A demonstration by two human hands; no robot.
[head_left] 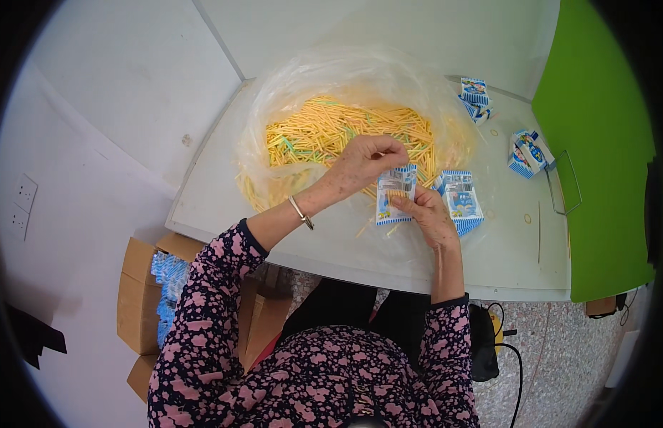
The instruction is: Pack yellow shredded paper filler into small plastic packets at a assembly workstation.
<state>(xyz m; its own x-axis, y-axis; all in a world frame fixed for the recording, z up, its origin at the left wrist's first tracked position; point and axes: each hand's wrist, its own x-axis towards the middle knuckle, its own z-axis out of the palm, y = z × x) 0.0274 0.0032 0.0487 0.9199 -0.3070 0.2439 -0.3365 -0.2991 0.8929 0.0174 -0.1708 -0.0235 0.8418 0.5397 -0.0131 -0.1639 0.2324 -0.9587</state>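
My right hand (pixel 433 214) grips a small blue-and-white striped packet (pixel 386 212), thumb across its front. Short yellow sticks show through the middle of the packet. Just above its top edge is my left hand (pixel 371 162), fingers curled together; whatever they pinch is hidden. Behind both hands lies a large clear plastic bag (pixel 303 75), spread wide and full of loose yellow sticks (pixel 346 118) with some green ones among them. Beside my right hand, more striped packets (pixel 463 196) lie in a small pile on the white table (pixel 513 250).
Further packets lie at the back right (pixel 475 93) and by the green panel (pixel 525 153). A thin wire stand (pixel 578 182) leans there. Rubber bands and a loose stick (pixel 539 232) are on the right. Below left, a cardboard box (pixel 137 296) holds blue packets (pixel 171 274).
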